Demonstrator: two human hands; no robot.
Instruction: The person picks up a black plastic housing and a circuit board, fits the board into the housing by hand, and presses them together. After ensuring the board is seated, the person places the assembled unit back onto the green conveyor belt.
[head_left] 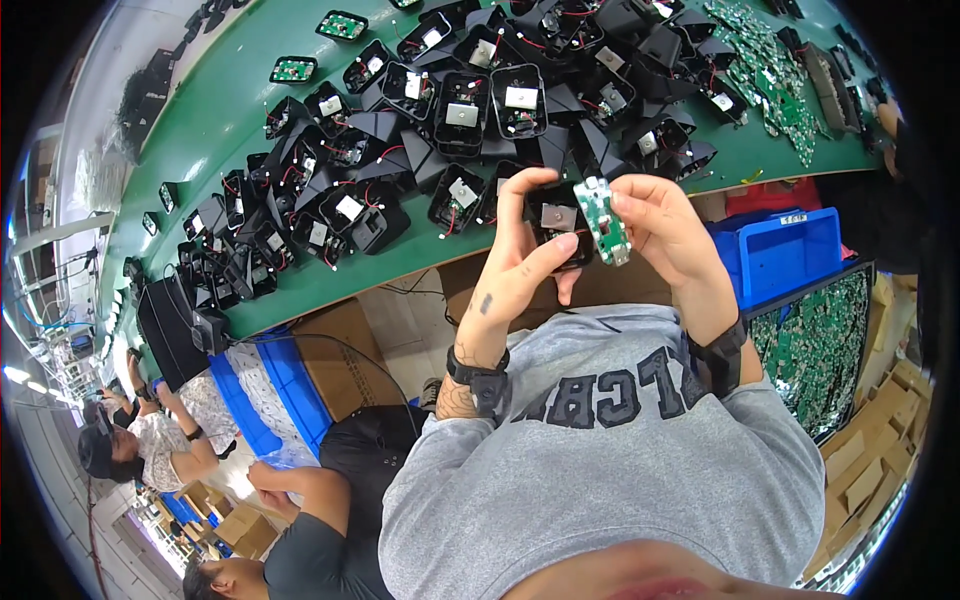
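My left hand (522, 245) is closed around a black plastic housing (560, 220), thumb on its near side. A silvery metal plate shows inside that housing. Between thumb and fingers of my right hand (655, 220) is a green circuit board (602, 222), held upright just right of the housing. White and metal parts sit on the board's face. Whether board and housing touch, I cannot tell. Beyond my hands, many similar black housings (462, 112) with silvery plates and red wires lie heaped on the green table (225, 95).
Loose green circuit boards (770, 90) are piled at the far right of the table. A blue bin (785, 245) stands below the table edge on my right, near a tray of boards (815, 340). Cardboard boxes (350, 365) stand under the table. Other people (310, 530) sit at left.
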